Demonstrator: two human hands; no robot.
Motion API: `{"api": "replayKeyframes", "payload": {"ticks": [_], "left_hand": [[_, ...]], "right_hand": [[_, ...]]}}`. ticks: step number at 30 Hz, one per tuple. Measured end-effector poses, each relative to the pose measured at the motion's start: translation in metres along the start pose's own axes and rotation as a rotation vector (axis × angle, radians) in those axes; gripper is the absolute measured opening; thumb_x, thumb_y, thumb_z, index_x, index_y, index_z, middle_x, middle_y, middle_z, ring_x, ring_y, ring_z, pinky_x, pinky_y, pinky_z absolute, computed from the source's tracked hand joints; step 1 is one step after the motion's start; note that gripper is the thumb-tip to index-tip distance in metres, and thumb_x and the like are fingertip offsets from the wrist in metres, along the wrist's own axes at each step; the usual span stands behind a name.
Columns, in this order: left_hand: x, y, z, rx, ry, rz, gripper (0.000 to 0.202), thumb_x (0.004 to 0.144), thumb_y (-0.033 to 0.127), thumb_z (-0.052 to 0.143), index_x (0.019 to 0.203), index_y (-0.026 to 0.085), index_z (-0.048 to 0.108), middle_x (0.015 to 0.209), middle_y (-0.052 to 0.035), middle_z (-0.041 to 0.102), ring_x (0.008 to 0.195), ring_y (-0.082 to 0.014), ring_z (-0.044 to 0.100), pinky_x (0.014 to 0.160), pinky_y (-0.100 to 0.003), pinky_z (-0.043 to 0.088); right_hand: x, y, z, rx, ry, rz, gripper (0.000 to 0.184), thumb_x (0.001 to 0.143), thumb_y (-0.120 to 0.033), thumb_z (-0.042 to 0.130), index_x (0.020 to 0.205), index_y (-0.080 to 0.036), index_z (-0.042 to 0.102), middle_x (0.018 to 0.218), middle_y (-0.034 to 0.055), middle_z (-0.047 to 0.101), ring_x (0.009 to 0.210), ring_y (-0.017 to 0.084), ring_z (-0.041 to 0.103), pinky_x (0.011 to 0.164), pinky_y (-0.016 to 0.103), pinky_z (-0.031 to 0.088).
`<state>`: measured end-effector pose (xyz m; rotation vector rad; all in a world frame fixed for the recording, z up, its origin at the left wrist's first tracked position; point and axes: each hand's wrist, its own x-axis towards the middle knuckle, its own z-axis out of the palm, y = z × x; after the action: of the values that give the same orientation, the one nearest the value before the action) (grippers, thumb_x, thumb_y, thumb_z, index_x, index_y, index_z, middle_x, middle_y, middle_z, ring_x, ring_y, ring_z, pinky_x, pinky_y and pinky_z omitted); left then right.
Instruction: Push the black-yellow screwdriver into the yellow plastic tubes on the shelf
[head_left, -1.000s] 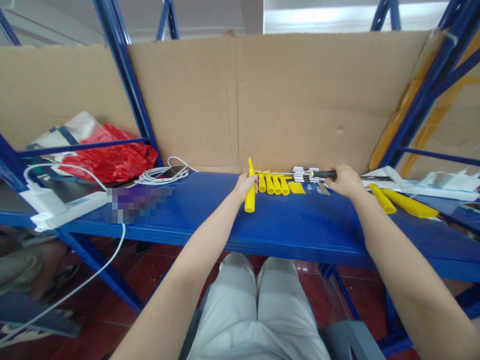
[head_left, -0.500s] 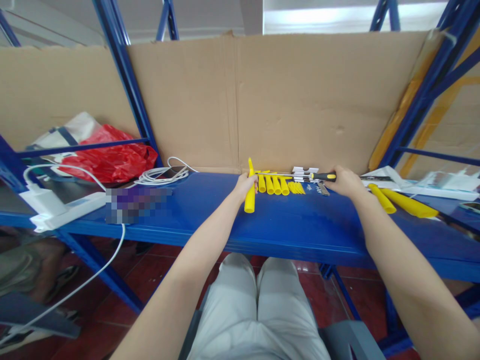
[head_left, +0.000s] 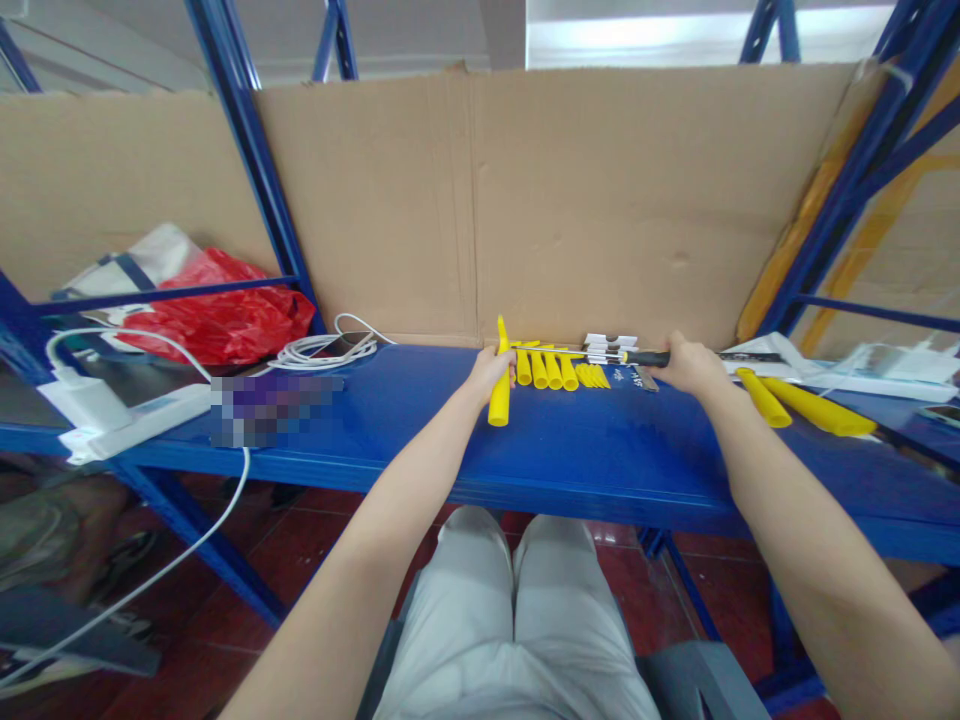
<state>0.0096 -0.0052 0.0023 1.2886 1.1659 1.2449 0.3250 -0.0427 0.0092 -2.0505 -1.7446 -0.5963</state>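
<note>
My left hand [head_left: 491, 375] is closed around a yellow tapered plastic handle [head_left: 499, 405], its thin end pointing up and its wide round end toward me. In my right hand [head_left: 688, 362] is a screwdriver [head_left: 643, 358] with a black and yellow grip, held by the rear end. Its long shaft runs left, the tip reaching the yellow handle beside my left fingers. Just behind the shaft lie several yellow tapered tubes [head_left: 553, 374] in a row. Small flat yellow pieces [head_left: 592, 375] and small metal pieces [head_left: 643, 379] are to their right.
White clip-like parts [head_left: 600, 345] stand near the cardboard wall [head_left: 600, 200]. More yellow handles [head_left: 817, 408] lie on the right of the blue shelf [head_left: 420, 420]. On the left are a coiled white cable [head_left: 330, 350], a red plastic bag [head_left: 225, 310] and a power strip [head_left: 150, 420].
The screwdriver's grip has turned a little in my right hand, its yellow marking now less visible. My left hand and the yellow handle stay in place.
</note>
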Motion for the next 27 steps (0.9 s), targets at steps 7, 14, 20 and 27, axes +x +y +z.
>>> {"api": "replayKeyframes", "payload": {"ticks": [7, 14, 20, 27], "left_hand": [[0.0001, -0.0005, -0.0001, -0.019, -0.002, 0.003, 0.020, 0.072, 0.003, 0.049, 0.087, 0.016, 0.054, 0.041, 0.0089, 0.041, 0.033, -0.0089, 0.040, 0.039, -0.020, 0.035], [-0.0010, 0.0006, -0.0002, -0.006, -0.012, 0.000, 0.021, 0.072, 0.002, 0.049, 0.087, 0.016, 0.054, 0.041, 0.0086, 0.041, 0.033, -0.0092, 0.040, 0.039, -0.020, 0.036], [-0.0034, 0.0021, 0.0001, 0.003, -0.019, -0.001, 0.020, 0.073, 0.002, 0.049, 0.085, 0.016, 0.054, 0.041, 0.0087, 0.042, 0.033, -0.0086, 0.040, 0.039, -0.019, 0.036], [-0.0034, 0.0021, 0.0011, -0.012, -0.013, -0.011, 0.017, 0.073, 0.002, 0.049, 0.080, 0.018, 0.051, 0.041, 0.0085, 0.042, 0.032, -0.0086, 0.039, 0.040, -0.020, 0.036]], "right_hand": [[0.0040, 0.0061, 0.0065, 0.070, 0.041, -0.137, 0.027, 0.076, -0.035, 0.059, 0.096, -0.017, 0.063, 0.089, 0.0143, 0.069, 0.086, 0.031, 0.065, 0.071, 0.036, 0.047], [0.0050, 0.0085, 0.0067, 0.043, 0.141, -0.224, 0.024, 0.074, -0.034, 0.061, 0.090, -0.017, 0.067, 0.089, 0.0151, 0.066, 0.089, 0.031, 0.062, 0.075, 0.038, 0.047], [0.0037, 0.0056, 0.0062, 0.019, 0.033, -0.024, 0.036, 0.074, -0.042, 0.066, 0.101, -0.018, 0.061, 0.082, 0.0123, 0.067, 0.074, 0.028, 0.063, 0.064, 0.034, 0.044], [0.0049, 0.0055, 0.0039, 0.055, 0.042, -0.140, 0.026, 0.074, -0.032, 0.060, 0.095, -0.018, 0.067, 0.088, 0.0131, 0.068, 0.088, 0.031, 0.064, 0.073, 0.037, 0.047]]}}
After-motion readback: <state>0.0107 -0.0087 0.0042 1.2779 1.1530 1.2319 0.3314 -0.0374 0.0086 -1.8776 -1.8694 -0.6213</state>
